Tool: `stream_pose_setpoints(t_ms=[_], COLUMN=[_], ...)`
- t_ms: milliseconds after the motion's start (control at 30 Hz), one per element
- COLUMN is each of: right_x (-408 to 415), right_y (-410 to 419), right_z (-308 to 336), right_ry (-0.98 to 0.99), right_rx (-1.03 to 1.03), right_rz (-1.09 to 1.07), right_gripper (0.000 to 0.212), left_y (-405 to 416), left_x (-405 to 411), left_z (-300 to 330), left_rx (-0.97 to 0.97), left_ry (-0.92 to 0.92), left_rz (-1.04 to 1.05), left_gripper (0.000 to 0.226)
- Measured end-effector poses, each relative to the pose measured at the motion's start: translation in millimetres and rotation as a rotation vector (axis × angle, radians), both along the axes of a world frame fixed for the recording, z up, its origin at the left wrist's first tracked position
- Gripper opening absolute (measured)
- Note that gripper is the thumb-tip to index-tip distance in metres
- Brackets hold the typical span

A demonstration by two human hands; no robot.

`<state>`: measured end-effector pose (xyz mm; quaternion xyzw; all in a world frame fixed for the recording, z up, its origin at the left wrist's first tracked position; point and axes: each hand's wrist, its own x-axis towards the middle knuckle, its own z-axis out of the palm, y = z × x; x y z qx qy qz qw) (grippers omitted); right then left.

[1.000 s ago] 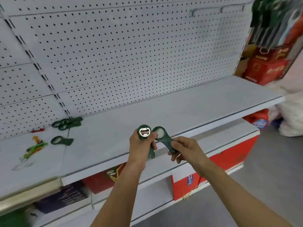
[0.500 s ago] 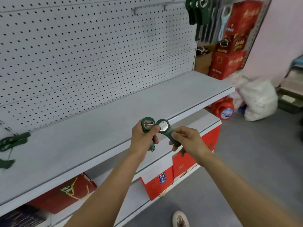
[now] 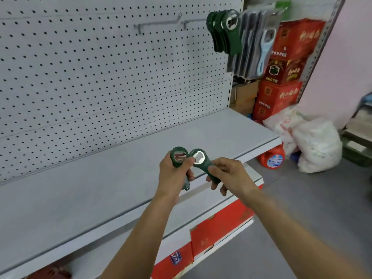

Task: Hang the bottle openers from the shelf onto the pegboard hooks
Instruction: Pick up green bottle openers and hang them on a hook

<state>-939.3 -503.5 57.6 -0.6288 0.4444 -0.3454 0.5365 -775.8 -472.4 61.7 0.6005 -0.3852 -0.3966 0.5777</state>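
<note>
My left hand [image 3: 174, 175] grips a dark green bottle opener [image 3: 178, 157] by its handle, its round head upright. My right hand [image 3: 228, 176] holds a second green bottle opener [image 3: 201, 160], head tilted toward the first so the two heads nearly touch. Both hands hover above the front edge of the grey shelf [image 3: 100, 190]. High on the white pegboard [image 3: 90, 67] a bare hook [image 3: 159, 23] sticks out. To its right several green openers [image 3: 225, 33] hang on another hook, beside packaged light blue openers [image 3: 265, 49].
Stacked red cartons [image 3: 281, 77] stand past the shelf's right end, with white plastic bags [image 3: 314, 143] and a red detergent jug [image 3: 272, 158] on the grey floor. A lower shelf with red boxes [image 3: 219, 224] runs beneath.
The view has swung to the right: the openers lying on the shelf at left have left the frame, and the hooks with hanging openers are closer. Both hands keep their openers.
</note>
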Motion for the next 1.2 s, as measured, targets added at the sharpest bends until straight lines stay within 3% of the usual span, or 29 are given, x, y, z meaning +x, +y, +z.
stream_pose_setpoints(t_ms=[533, 833, 1033, 1200], right_x=[-54.2, -83.8, -85.8, -76.7], right_y=[-138.4, -196.4, -222.5, -240.9], right_z=[46.9, 128.0, 178.5, 199.6], right_ry=[-0.199, -0.342, -0.427, -0.436], right_rx=[-0.152, -0.367, -0.422, -0.418], right_rz=[0.006, 0.078, 0.098, 0.12], right_gripper=[0.01, 0.013, 0.011, 0.01], left_y=[-102.2, -136.7, -153.4, -158.2], left_x=[-63.2, -119.2, -138.7, -141.9], left_z=[58.2, 101.3, 113.7, 119.5], left_rx=[-0.067, -0.203, -0.217, -0.183], left_ry=[0.076, 0.17, 0.156, 0.027], left_rz=[0.13, 0.232, 0.354, 0.452], left_gripper=[0.015, 0.027, 0.02, 0.018])
